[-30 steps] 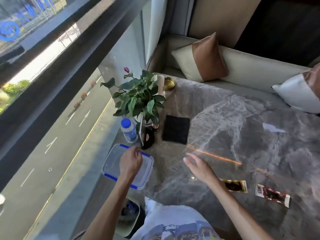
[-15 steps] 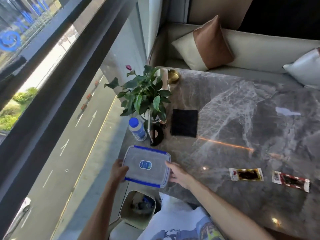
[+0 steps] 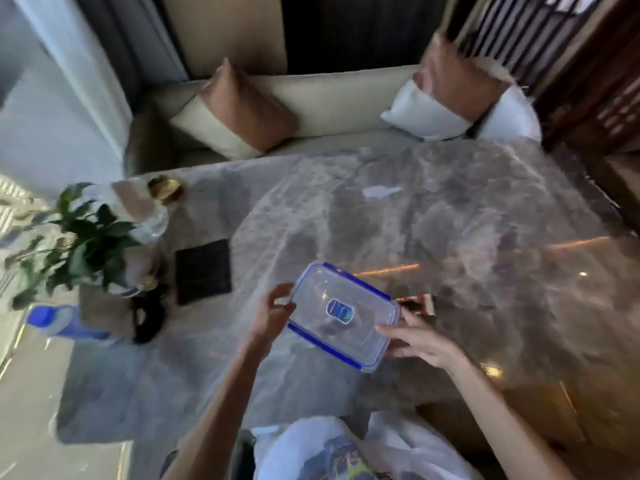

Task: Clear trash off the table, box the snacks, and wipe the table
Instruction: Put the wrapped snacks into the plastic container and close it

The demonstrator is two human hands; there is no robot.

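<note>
Head view | hands — left hand [image 3: 270, 315], right hand [image 3: 419, 341] — grip lidded box [image 3: 346, 299] | over table [image 3: 450, 220]

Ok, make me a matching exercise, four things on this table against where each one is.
1 lidded box
2 black cloth
3 bottle
4 snack packet

A left edge of the table
B held between left hand and right hand
C flat beside the plant
D half hidden behind the box

Pairs: 1-B, 2-C, 3-A, 4-D

Clear box [image 3: 343, 313] w/ blue clips; grey marbled table [image 3: 450, 216]; black cloth [image 3: 203, 266].
</note>
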